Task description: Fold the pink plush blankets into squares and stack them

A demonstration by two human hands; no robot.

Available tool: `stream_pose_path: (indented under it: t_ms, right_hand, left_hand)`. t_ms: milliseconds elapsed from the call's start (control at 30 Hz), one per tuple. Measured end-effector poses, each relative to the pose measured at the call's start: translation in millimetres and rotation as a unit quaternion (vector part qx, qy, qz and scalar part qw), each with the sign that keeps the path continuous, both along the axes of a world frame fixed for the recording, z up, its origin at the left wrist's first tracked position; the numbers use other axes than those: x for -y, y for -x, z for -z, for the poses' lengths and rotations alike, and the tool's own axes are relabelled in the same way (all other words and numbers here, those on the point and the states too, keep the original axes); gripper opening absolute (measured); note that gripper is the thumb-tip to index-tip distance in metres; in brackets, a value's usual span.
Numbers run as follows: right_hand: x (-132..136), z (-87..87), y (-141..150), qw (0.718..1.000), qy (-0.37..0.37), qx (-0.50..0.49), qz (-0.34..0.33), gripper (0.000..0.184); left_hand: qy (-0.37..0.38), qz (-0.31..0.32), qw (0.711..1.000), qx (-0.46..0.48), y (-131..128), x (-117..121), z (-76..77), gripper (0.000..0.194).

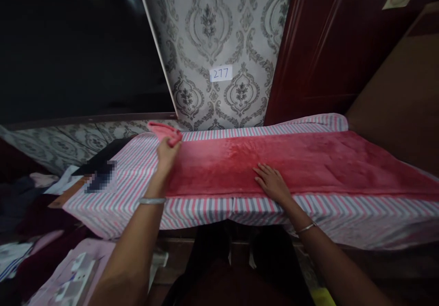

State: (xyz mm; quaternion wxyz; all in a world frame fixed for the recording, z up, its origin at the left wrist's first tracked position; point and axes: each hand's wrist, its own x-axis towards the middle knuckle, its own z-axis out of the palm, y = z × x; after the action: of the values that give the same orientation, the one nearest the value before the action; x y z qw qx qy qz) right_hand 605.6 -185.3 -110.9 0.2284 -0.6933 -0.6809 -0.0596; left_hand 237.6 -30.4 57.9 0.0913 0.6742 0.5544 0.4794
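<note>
A long strip of red plush fabric (308,159) lies spread over a pink, grey and white striped cloth (137,159). At its left end, my left hand (168,154) is closed around a folded piece of pink fabric (164,131), raised a little above the surface. Whether that piece is a corner of the plush or a separate cloth, I cannot tell. My right hand (272,181) rests flat on the plush near its front edge, fingers spread. Just beyond those fingers the pile looks darker and ruffled.
Behind stands a patterned wall with a paper label (221,73) reading 277. A large dark screen (75,50) is at the left, a dark red door (325,45) at the right. Clothes (34,214) and a white device (77,278) lie at lower left.
</note>
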Motion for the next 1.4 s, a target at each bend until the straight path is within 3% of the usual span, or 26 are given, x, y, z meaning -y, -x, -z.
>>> stream_pose_path:
  t_ms: [67,167,267,367,533,633,700,833,900,1033,1200,1400]
  right_hand:
    - [-0.4,0.2,0.6,1.000,-0.001,0.003,0.004,0.048]
    - [-0.5,-0.1,2.2,1.000,0.002,0.006,0.008,0.048]
    - [-0.3,-0.3,2.6,1.000,0.004,0.004,0.011,0.046]
    - [-1.5,-0.8,-0.8,1.000,0.007,-0.015,0.004,0.045]
    - [-16.5,-13.1,-2.0,0.989,-0.005,-0.150,-0.004,0.042]
    - [-35.2,-30.7,15.4,0.956,-0.016,-0.291,-0.018,0.039]
    - [-50.2,-44.3,33.7,0.909,0.023,-0.414,-0.030,0.039]
    - [-79.6,-68.3,66.8,0.784,0.127,-0.607,-0.016,0.039]
    - [-91.6,-76.0,76.4,0.761,0.134,-0.634,-0.001,0.036]
    - [-110.6,-82.6,86.9,0.756,0.111,-0.645,0.006,0.035]
    - [-133.3,-86.9,95.4,0.756,0.096,-0.648,-0.004,0.053]
    - [-157.8,-83.8,93.9,0.805,0.030,-0.592,-0.008,0.058]
  left_hand:
    - [0.032,0.070,0.994,-0.077,-44.6,24.5,19.0,0.010]
    - [0.044,0.166,0.968,-0.185,-92.1,70.2,61.3,0.010]
    - [0.025,0.219,0.939,-0.265,-108.3,104.6,100.4,0.005]
    - [-0.002,0.223,0.935,-0.277,-104.6,117.7,119.5,0.025]
    - [-0.010,0.182,0.952,-0.248,-94.7,118.5,124.3,0.040]
    - [-0.003,0.186,0.953,-0.241,-93.4,118.9,124.9,0.037]
    - [-0.013,0.190,0.957,-0.218,-93.4,118.6,122.1,0.035]
    - [-0.046,0.167,0.970,-0.172,-95.7,116.3,109.8,0.036]
    - [-0.045,0.171,0.966,-0.189,-97.9,116.1,107.5,0.033]
    - [-0.005,0.212,0.943,-0.258,-100.2,117.9,119.1,0.026]
    - [-0.031,0.212,0.945,-0.247,-95.8,117.1,131.4,0.032]
    - [-0.088,0.200,0.944,-0.246,-100.1,118.3,128.5,0.035]
